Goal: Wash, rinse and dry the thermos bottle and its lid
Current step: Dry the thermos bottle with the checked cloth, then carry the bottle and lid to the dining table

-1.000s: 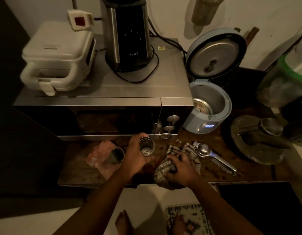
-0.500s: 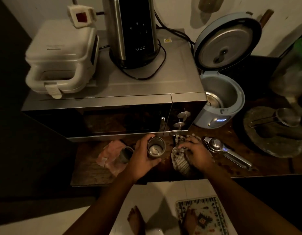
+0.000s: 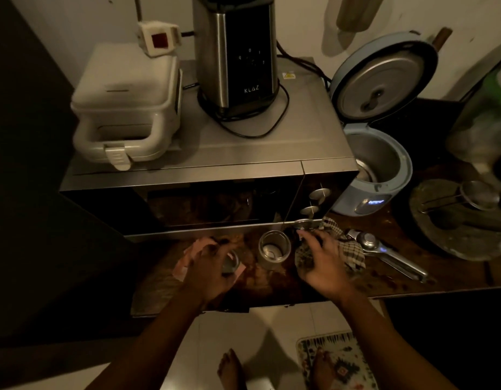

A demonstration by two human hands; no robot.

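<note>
The steel thermos bottle (image 3: 272, 249) stands upright and uncovered on the wooden table (image 3: 384, 280), in front of the microwave, with neither hand touching it. Left of it, my left hand (image 3: 208, 267) curls its fingers round the small lid (image 3: 231, 264), which sits on a pink cloth (image 3: 197, 249). To the bottle's right, my right hand (image 3: 319, 258) rests on the checked cloth (image 3: 347, 256) with fairly straight fingers. Part of that cloth is hidden under the hand.
A microwave (image 3: 215, 175) carries a white sandwich maker (image 3: 125, 108) and a black kettle (image 3: 235, 54). An open blue rice cooker (image 3: 384, 175) stands to the right. A metal squeezer (image 3: 384, 251) and a round tray with a strainer (image 3: 454, 235) lie beyond the cloth.
My left hand set the bottle down on the table, let it go and moved left onto the lid. My right hand loosened on the checked cloth.
</note>
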